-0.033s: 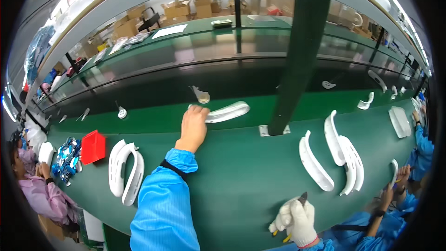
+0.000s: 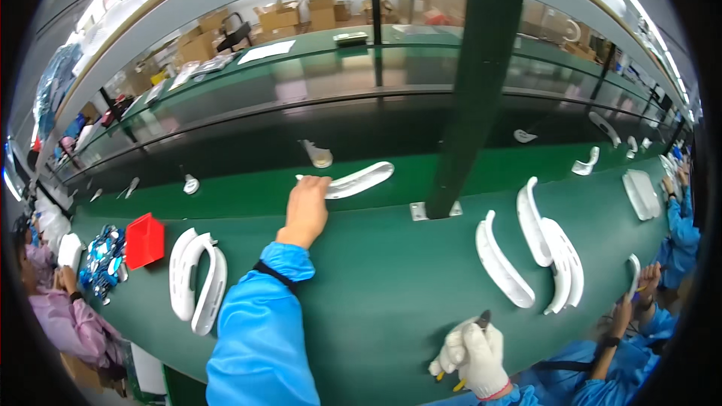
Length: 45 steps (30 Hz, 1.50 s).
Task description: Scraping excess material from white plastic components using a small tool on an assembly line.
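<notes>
Only the head view here, looking down on a long green table [image 2: 376, 308] that runs like a conveyor line. The left hand [image 2: 307, 210], bare and coming out of a blue sleeve, is stretched out to the far side, and its grip is closed around the near end of a long curved white plastic part [image 2: 359, 179]. That part sits at the back edge of the table, just left of a dark green post [image 2: 474, 90]. The right hand [image 2: 475, 353] wears a white knit glove and stays low near the body, clamped on a small dark-tipped hand tool [image 2: 483, 320] with yellow handles.

My read: this is the pick-up step, the part grabbed but not yet pulled in. Next move looks like drawing it across to the gloved hand so the tool can reach it, without snagging the post.

Other stuff: two nested white mouldings [image 2: 197, 278] front left, a red bin [image 2: 144, 240], more white curved pieces [image 2: 534, 248] at right. Co-workers in blue and pink at the edges.
</notes>
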Each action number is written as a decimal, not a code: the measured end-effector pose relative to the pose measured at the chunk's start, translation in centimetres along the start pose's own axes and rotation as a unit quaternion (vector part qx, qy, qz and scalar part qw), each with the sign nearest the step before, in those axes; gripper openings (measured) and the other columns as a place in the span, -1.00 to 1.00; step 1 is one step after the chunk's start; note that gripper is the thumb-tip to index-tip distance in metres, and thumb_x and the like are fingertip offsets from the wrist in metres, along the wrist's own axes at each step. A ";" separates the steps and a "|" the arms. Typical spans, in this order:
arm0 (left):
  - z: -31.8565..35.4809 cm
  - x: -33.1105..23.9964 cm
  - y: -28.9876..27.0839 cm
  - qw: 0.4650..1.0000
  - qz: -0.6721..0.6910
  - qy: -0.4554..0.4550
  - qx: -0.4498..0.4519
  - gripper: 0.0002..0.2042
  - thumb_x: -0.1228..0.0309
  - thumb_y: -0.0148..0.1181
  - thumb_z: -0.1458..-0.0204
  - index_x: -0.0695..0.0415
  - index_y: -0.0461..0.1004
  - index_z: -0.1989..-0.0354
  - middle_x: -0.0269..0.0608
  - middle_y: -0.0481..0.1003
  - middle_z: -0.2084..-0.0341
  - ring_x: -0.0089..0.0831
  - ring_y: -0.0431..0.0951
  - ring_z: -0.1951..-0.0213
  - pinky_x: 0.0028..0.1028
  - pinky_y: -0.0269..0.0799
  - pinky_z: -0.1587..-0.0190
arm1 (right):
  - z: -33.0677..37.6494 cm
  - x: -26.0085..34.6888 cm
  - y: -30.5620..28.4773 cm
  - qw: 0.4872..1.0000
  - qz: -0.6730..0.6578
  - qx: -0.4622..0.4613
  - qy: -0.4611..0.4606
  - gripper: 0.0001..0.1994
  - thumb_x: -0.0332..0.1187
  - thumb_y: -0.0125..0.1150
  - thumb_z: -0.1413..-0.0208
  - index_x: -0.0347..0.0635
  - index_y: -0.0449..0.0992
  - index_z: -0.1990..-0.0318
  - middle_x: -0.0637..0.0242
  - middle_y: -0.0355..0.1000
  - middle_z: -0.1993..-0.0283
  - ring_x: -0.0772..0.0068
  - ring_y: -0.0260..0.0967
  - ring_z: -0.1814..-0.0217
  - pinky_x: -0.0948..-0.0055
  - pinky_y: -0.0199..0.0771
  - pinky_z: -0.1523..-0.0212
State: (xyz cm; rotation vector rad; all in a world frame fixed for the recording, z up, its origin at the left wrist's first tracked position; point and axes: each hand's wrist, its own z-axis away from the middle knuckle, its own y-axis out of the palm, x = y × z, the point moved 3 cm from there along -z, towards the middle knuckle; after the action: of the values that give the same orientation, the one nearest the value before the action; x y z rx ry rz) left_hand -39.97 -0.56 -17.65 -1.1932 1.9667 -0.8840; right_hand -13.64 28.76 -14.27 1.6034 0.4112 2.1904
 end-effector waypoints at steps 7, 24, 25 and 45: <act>0.0 -11.4 -3.6 0.984 0.135 0.110 0.026 -0.57 0.72 0.08 0.18 0.26 0.46 0.03 0.01 0.51 0.17 0.02 0.48 0.06 -0.12 0.40 -0.02 | -0.5 -0.9 -2.5 0.999 -0.023 0.002 0.047 -0.68 -0.27 -0.06 -0.36 -0.45 0.41 0.26 0.28 0.29 0.55 0.44 0.28 0.58 0.15 0.59 0.38; 10.9 -21.4 -8.3 0.934 0.123 0.045 0.333 -0.79 0.32 0.18 -0.08 0.24 0.45 0.29 -0.07 0.56 0.51 -0.09 0.60 0.44 -0.16 0.47 0.37 | 6.2 -0.1 -4.6 0.996 0.016 0.089 -0.020 -0.75 -0.36 -0.09 -0.35 -0.43 0.42 0.14 0.21 0.40 0.45 0.22 0.53 0.34 0.16 0.62 0.21; 12.6 -20.0 -9.9 0.906 0.149 -0.029 0.394 -0.77 0.30 0.13 -0.14 0.27 0.44 0.28 -0.06 0.57 0.53 -0.10 0.60 0.49 -0.20 0.48 0.43 | 6.2 -0.2 -4.6 0.995 0.020 0.101 -0.006 -0.77 -0.40 -0.08 -0.31 -0.44 0.41 0.13 0.17 0.43 0.41 0.12 0.56 0.27 0.16 0.62 0.19; 35.4 -26.0 -9.4 0.283 0.876 -0.344 0.186 -0.27 -0.16 -0.44 -0.32 0.37 0.25 -0.19 -0.07 0.50 0.19 -0.32 0.54 0.23 -0.33 0.47 0.11 | 5.2 -2.2 7.9 0.972 0.201 0.119 -0.037 -0.67 -0.22 -0.08 -0.37 -0.34 0.47 0.23 0.27 0.45 0.45 0.54 0.40 0.50 0.52 0.48 0.42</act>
State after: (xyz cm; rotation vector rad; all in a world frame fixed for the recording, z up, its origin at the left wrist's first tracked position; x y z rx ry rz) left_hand 2.41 12.57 -24.48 1.0456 0.9579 0.4676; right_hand -9.21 20.78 -10.89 2.0423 0.3627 2.4370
